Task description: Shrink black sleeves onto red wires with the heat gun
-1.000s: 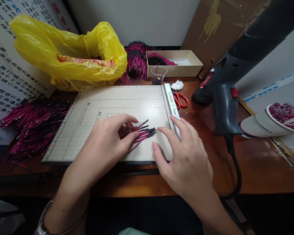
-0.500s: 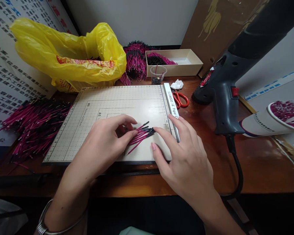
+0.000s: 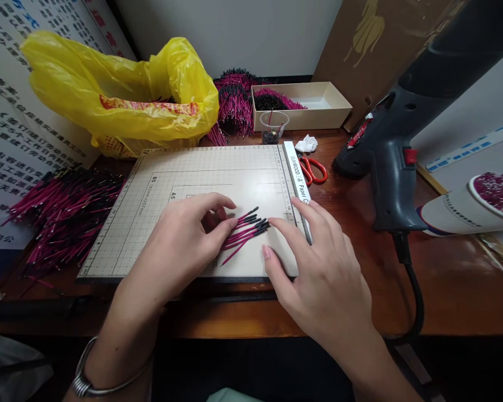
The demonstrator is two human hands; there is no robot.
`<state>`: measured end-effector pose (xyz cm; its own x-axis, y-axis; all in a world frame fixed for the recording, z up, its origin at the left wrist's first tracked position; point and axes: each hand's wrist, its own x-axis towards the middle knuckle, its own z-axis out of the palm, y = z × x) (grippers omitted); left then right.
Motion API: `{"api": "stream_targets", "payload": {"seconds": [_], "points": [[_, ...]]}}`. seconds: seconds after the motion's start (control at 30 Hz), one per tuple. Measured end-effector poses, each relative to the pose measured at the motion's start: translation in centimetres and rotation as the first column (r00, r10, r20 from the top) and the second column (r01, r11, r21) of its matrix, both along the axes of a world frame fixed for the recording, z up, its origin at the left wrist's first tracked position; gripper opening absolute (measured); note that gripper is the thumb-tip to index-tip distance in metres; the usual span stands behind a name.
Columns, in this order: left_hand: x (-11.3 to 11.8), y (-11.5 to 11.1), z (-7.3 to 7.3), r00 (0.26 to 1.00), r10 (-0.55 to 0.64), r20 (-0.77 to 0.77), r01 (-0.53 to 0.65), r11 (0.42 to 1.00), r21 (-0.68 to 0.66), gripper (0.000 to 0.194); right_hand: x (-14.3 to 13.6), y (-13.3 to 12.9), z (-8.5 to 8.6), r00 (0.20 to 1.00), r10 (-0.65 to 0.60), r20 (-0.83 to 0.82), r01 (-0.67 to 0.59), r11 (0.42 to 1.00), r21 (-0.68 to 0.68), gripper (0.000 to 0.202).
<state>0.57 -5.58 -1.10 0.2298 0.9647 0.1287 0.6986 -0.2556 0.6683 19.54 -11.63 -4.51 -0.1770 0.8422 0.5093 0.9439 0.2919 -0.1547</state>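
A small bunch of magenta wires with black sleeved ends (image 3: pixel 243 230) lies slightly fanned on a paper cutter board (image 3: pixel 209 164). My left hand (image 3: pixel 188 226) curls over the magenta end of the bunch, thumb against the wires; its lower fingers and the far wire ends are hidden beneath it. To the right, my right hand (image 3: pixel 314 257) has its fingers apart and holds nothing. Its index fingertip is at the black tips, close to or touching them, and its thumb rests near the board. The black ends are slightly uneven, pointing right.
More wires (image 3: pixel 71 218) lie heaped at left. A yellow plastic bag (image 3: pixel 126 106), another wire pile (image 3: pixel 235 103), an open box (image 3: pixel 318 111) and a clear cup (image 3: pixel 274 127) stand behind. Red-handled scissors (image 3: pixel 316 170), a heat gun (image 3: pixel 396 162) and a tipped paper cup (image 3: pixel 452 212) are at right.
The whole view has shifted slightly to the right. The black wire ends look a little more spread, and my hands keep nearly the same pose.
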Motion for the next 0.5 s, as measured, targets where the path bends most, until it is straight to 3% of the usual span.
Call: {"api": "stream_targets", "payload": {"seconds": [0.5], "points": [[-0.15, 0.21, 0.37, 1.0, 0.001, -0.017, -0.002, 0.999, -0.042, 0.018, 0.0, -0.09, -0.12, 1.0, -0.012, 0.015, 0.012, 1.0, -0.014, 0.031]]}}
